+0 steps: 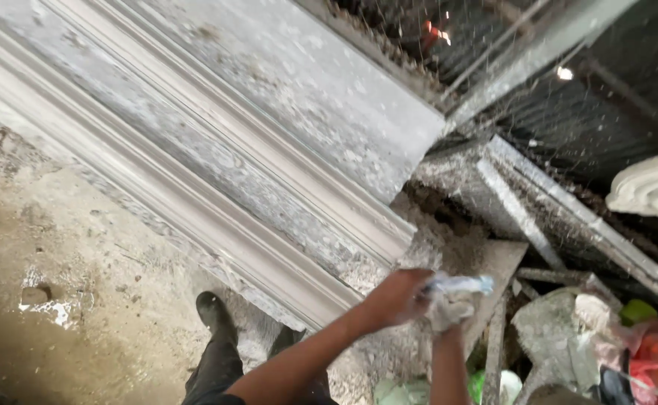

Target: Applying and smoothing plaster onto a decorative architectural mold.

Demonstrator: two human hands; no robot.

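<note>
Both hands meet at about 5 o'clock in the view, just off the end of a long plaster mould [216, 150] that runs from 10 o'clock down toward the middle. The left hand [400, 296] is closed on one end of a small clear bottle [460, 284]. The right hand [449, 311], caked white, is closed on the bottle from below. A black boot [215, 313] stands on the wet floor [66, 255] at 7 o'clock. Bags [644, 352] and rubble lie at 4 o'clock.
</note>
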